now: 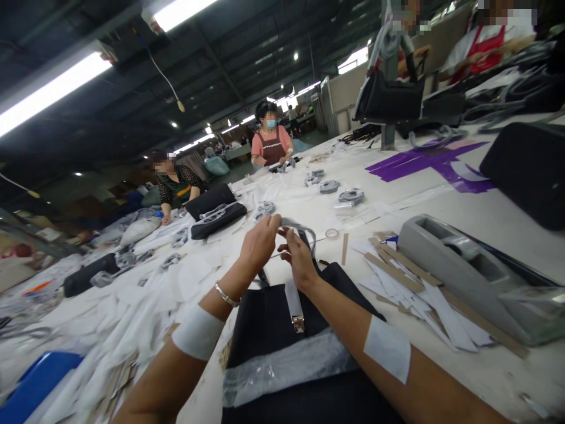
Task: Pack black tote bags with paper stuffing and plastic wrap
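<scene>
The left hand's (259, 242) fingers bunch at the grey-wrapped handle (305, 228), their grip unclear; the right hand's (300, 259) curl loosely apart beside it. The black bag (265, 315) lies near on the tabletop (384, 215). Loose fingers could let the handle drop; its metal clasp (298, 323) might scratch exposed black material if dragged.

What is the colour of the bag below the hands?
The bag is black, best in head view.

This is a big workshop where people make bags — long white tables (441, 206) are heaped with black bags (265, 318), gray wrapped straps (352, 196) and white paper strips (410, 300), and people in aprons (272, 147) work under long, bright white tube lights (53, 91).
</scene>
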